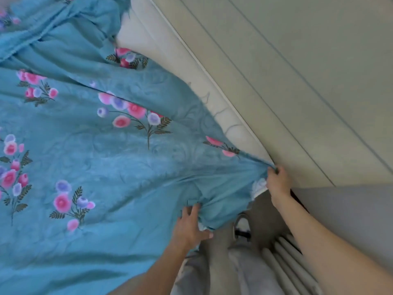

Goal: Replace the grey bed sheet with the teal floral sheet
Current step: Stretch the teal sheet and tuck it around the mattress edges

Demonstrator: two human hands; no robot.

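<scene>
**A:** Nearest the person, what did you log?

**B:** Pale grey trousers (pixel 244 271) at the bottom of view, a light shoe (pixel 241 225) on the grey floor (pixel 350 209) below them. Ribbed pale object (pixel 285 258) just beside the right forearm; couldn't tell what it was.

**A:** Left hand?

**B:** Left hand (pixel 191 225) at the near edge of the teal floral sheet (pixel 119 167). Fingers lay spread on top of the cloth, thumb came round beneath the hem. Grasping the edge, as far as I could see.

**A:** And the right?

**B:** Right hand (pixel 277 180) further out, at the bed's corner. Fingers curled tight round a gathered bit of sheet corner, cloth drawn taut from there back toward the bed.

**A:** Where did the sheet lie?

**B:** Over most of the bed, teal with pink and lilac flower sprays. Fairly flat and creased near the hands; bunched in loose folds at the far end.

**A:** Anything showing under it?

**B:** White mattress (pixel 148 39) bare along the sheet's right edge, from the corner up to the far end. A small pale patch just below the right hand, next to the sheet corner; blurred.

**A:** Beyond that?

**B:** Cream panelled surface (pixel 276 60) with long grooves running alongside the mattress. Wall or headboard, couldn't tell.

**A:** The grey sheet?

**B:** Couldn't pick it out.
</scene>
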